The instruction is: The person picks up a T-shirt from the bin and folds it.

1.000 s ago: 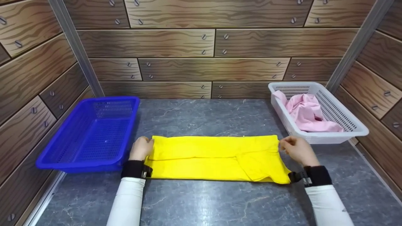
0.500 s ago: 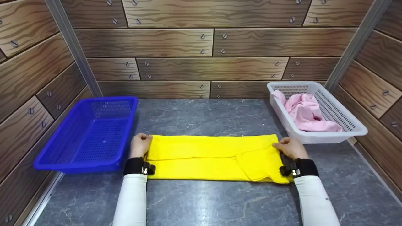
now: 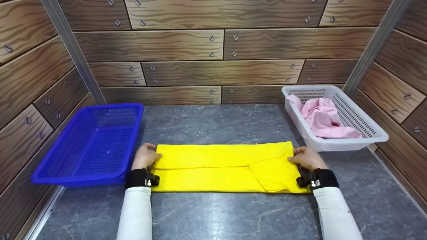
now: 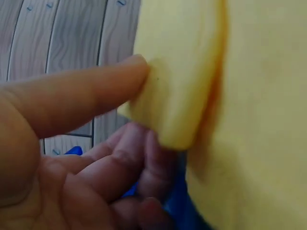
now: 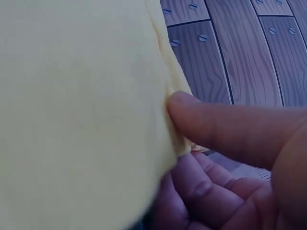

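Note:
A yellow cloth (image 3: 206, 180), folded into a long strip, lies across the table in front of me; it looks like a garment, though its exact kind is unclear. At its left end my left hand (image 3: 145, 156) pinches the edge, thumb on top and fingers beneath, as the left wrist view shows with the hand (image 4: 72, 163) close up. My right hand (image 3: 308, 158) pinches the opposite end the same way. In the right wrist view the thumb of that hand (image 5: 240, 158) presses on the cloth (image 5: 86, 115) while the fingers go under it.
A blue plastic basket (image 3: 80, 178) stands at the left with its bare bottom showing. At the back right, a white basket (image 3: 353, 143) holds crumpled pink cloth (image 3: 322, 116). Wood-patterned walls (image 3: 186, 73) enclose the grey marbled table (image 3: 213, 126).
My right hand has moved in to the left and taken hold of the cloth's right end. My left hand has shifted slightly left, its thumb now on top of the cloth. The view has drifted slightly.

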